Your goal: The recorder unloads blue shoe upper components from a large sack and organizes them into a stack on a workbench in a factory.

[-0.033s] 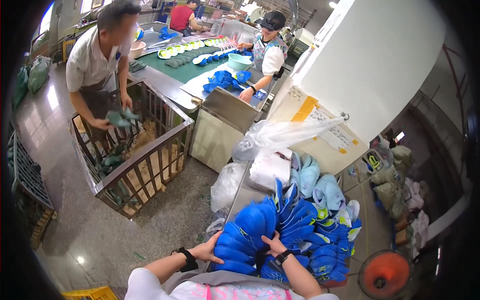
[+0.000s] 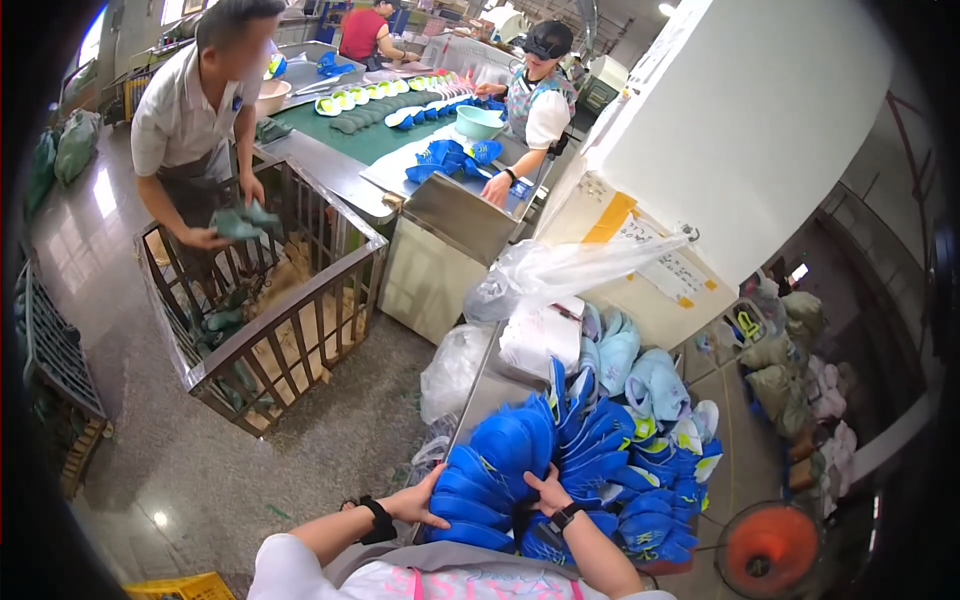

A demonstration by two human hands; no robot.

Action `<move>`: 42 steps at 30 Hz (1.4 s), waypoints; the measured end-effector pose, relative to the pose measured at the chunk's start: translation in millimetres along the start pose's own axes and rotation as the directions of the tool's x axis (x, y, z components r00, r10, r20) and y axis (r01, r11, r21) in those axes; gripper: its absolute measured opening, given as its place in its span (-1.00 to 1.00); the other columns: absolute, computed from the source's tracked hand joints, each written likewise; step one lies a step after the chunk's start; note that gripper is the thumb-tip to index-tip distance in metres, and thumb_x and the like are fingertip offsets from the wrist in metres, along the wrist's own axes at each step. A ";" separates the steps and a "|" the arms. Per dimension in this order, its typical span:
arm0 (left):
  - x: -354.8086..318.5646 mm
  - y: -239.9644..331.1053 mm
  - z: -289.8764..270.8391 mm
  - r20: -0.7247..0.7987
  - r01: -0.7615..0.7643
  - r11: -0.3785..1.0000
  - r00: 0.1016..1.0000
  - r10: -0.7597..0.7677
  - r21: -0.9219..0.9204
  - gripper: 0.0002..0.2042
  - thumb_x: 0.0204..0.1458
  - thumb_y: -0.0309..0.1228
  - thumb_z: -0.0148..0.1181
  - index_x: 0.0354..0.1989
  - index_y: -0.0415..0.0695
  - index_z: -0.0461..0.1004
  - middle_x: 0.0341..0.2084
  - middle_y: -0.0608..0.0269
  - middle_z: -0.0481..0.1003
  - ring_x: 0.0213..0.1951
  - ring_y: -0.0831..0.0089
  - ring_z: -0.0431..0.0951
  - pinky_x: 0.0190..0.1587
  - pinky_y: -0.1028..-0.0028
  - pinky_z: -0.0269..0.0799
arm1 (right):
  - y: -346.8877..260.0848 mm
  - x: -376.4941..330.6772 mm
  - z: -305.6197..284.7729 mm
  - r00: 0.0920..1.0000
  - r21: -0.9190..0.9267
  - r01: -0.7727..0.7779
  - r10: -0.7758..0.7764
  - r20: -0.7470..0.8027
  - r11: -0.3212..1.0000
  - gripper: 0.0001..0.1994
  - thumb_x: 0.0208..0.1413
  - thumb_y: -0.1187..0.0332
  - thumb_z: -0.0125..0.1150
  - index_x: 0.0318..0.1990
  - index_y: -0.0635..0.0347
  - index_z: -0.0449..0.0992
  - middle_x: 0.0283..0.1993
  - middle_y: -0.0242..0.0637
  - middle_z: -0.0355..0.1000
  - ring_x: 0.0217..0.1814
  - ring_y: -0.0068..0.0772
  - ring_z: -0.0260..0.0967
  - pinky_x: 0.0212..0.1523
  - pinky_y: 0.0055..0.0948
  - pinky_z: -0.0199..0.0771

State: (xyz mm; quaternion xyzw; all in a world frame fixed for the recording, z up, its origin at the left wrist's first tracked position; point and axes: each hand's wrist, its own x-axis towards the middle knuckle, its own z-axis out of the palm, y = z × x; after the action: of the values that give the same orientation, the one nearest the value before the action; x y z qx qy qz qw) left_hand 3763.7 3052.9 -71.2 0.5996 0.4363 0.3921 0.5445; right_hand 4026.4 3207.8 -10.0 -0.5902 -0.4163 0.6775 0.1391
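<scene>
Handwriting showed on a white sheet point(image 2: 665, 262) fixed to a cream panel, too small to read surely; orange tape point(image 2: 610, 218) ran beside it. Coloured lettering crossed the wearer's shirt point(image 2: 470, 583), partly cut off by the lower edge. One stack of blue shoe uppers point(image 2: 478, 482) lay on the bench point(image 2: 484, 390), directly before the wearer; its overlapping pieces hid a sure count. At least three light-blue pieces point(image 2: 658, 385) lay beyond, one orange fan point(image 2: 768, 548) stood at right, and at least three other people were in view. The stack's long axis ran away from the wearer, its far end leaning right; toe and heel could not be told apart. The left hand point(image 2: 418, 500) was clamped on its left side, the right hand point(image 2: 549, 492) on its right.
</scene>
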 end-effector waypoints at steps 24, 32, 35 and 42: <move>151.6 34.2 -24.2 0.335 0.178 0.969 0.914 -0.227 0.173 -0.09 0.03 0.13 -0.10 0.27 -0.26 -0.45 0.28 -0.06 -0.23 0.30 0.25 -0.21 0.28 0.43 -0.25 | 4.5 35.4 -26.6 0.939 0.592 -0.180 -0.041 0.341 0.785 -0.52 0.21 0.08 -0.25 0.16 0.20 0.20 0.17 -0.14 0.21 0.18 -0.21 0.20 0.20 -0.12 0.14; 172.1 39.0 -50.5 0.240 0.491 0.871 0.843 -0.481 0.024 -0.14 0.03 0.16 -0.15 0.29 0.02 -0.51 0.29 0.00 -0.28 0.29 0.10 -0.16 0.06 0.12 0.25 | 53.5 65.1 -43.6 0.975 0.618 -0.091 -0.055 0.214 0.781 -0.50 0.14 0.34 -0.04 0.23 0.08 0.03 0.13 -0.14 0.24 0.12 -0.19 0.25 0.07 -0.04 0.30; 173.0 17.4 -34.4 0.316 0.137 0.984 0.944 -0.095 -0.112 -0.18 0.05 0.11 -0.11 0.29 -0.16 -0.31 0.24 -0.14 -0.11 0.25 0.25 0.00 0.19 0.26 0.04 | -4.0 30.2 -14.8 0.883 0.631 -0.128 -0.202 0.425 0.765 -0.54 0.23 0.09 -0.27 0.19 0.13 0.14 0.17 -0.20 0.21 0.13 -0.24 0.25 0.12 -0.19 0.27; 125.0 62.5 -59.5 0.268 -0.055 0.993 0.960 0.082 -0.105 -0.65 0.11 -0.23 -0.04 -0.03 -0.21 0.29 -0.01 0.16 0.20 0.01 0.35 0.23 0.00 0.42 0.24 | 21.3 81.1 -43.5 0.812 0.693 -0.002 -0.404 0.422 0.721 -0.60 0.15 0.30 -0.02 0.12 0.25 0.20 -0.02 -0.13 0.37 0.01 -0.19 0.34 0.04 -0.22 0.36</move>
State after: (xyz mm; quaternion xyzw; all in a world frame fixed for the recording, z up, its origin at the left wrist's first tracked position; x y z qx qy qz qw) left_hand 3752.5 3188.5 -3.7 0.6355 0.3170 0.3452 0.6136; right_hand 4051.2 3267.3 -79.1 -0.2311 -0.2335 0.8985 0.2912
